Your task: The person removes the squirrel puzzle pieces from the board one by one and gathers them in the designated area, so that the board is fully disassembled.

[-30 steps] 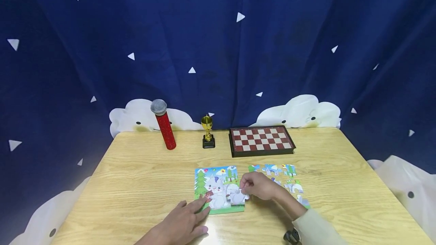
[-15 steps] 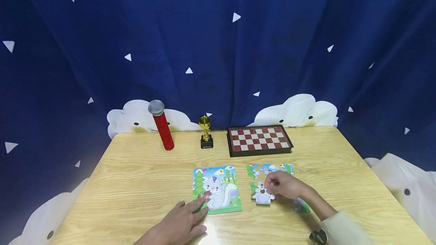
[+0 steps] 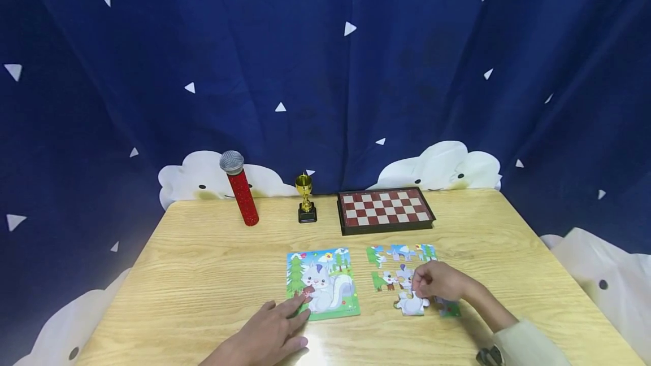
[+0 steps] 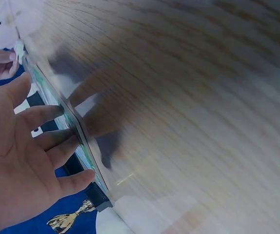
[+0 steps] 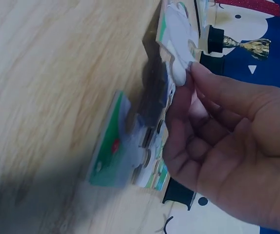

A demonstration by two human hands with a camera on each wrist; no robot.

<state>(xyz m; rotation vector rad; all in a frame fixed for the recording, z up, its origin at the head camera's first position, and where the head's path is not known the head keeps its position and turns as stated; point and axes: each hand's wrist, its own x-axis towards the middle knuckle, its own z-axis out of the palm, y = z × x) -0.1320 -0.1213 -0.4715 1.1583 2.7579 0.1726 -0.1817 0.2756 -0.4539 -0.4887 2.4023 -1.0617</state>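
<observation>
My right hand (image 3: 441, 282) pinches a grey-white jigsaw puzzle piece (image 3: 411, 304) between thumb and bent forefinger. In the right wrist view the same piece (image 5: 181, 41) stands tilted above the tabletop. Several other puzzle pieces (image 3: 402, 252) lie in loose rows under and beyond this hand, and a green corner piece (image 5: 108, 146) lies nearest the right wrist camera. To the left is a square picture board (image 3: 328, 281) showing a squirrel by a fir tree. Spread fingers of my left hand (image 3: 272, 332) rest on its lower left corner; the left wrist view shows them over its edge.
Along the back of the wooden table (image 3: 203, 275) stand a red microphone (image 3: 241, 188), a small gold trophy cup (image 3: 306, 199) and a dark-framed checkered board (image 3: 385, 209). A blue curtain (image 3: 285, 61) with white clouds hangs behind.
My right hand has carried the puzzle piece rightward, from over the picture board to the near side of the loose pieces. My left hand stays on the board's corner.
</observation>
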